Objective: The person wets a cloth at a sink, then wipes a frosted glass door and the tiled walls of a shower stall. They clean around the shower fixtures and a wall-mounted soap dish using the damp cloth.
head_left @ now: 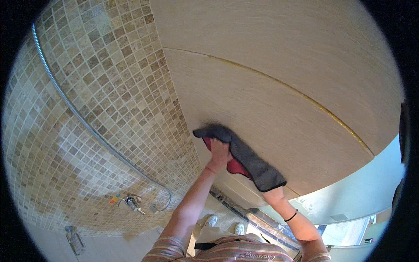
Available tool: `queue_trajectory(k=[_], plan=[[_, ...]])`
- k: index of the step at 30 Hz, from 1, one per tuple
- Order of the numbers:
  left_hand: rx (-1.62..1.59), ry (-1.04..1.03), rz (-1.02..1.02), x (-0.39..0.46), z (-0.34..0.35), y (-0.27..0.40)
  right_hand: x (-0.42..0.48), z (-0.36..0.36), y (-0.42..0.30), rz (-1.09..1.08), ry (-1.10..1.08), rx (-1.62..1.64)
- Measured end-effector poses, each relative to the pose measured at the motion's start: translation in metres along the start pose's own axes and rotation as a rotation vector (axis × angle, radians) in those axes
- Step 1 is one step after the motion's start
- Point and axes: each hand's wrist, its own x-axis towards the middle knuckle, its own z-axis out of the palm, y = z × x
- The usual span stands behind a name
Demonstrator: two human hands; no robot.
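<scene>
A dark grey cloth with a red underside (244, 154) lies spread against the beige wall panel (262, 98). My left hand (220, 151) presses on it near its left end, over a red part, with the fingers partly hidden by the grey fold. At the cloth's lower right end is my right hand (274, 194), a dark band on its wrist. The cloth covers most of its fingers, and how they grip cannot be made out.
On the left, a mosaic-tiled wall (108, 98) carries a metal shower hose (78, 114), a mixer tap (133, 203) and a wire rack (74, 240). Frosted glass (353, 196) stands at the right. White shoes (211, 220) rest on the floor below.
</scene>
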Motion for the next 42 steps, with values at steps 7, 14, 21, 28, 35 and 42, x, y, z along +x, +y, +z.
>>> queue_trajectory(k=[7,14,21,28,35,42], plan=[[-0.423,-0.345,-0.063,-0.12,0.058,0.037,-0.017,0.048,-0.005,0.041,-0.097,0.061],[-0.29,-0.037,0.21,0.082,-0.016,-0.028,0.079,-0.019,-0.006,0.142,0.276,0.097],[-0.08,0.393,0.012,0.095,-0.066,-0.15,0.182,0.03,-0.05,-0.171,0.348,0.274],[-0.91,0.102,-0.674,-0.093,0.058,-0.124,0.09,0.229,-0.051,-0.107,-0.07,0.151],[-0.236,-0.086,-0.101,-0.082,0.027,-0.125,0.114,0.162,-0.07,0.03,0.012,0.192],[-0.146,0.188,0.17,0.102,-0.04,-0.138,0.21,0.023,-0.077,0.07,0.367,0.411]])
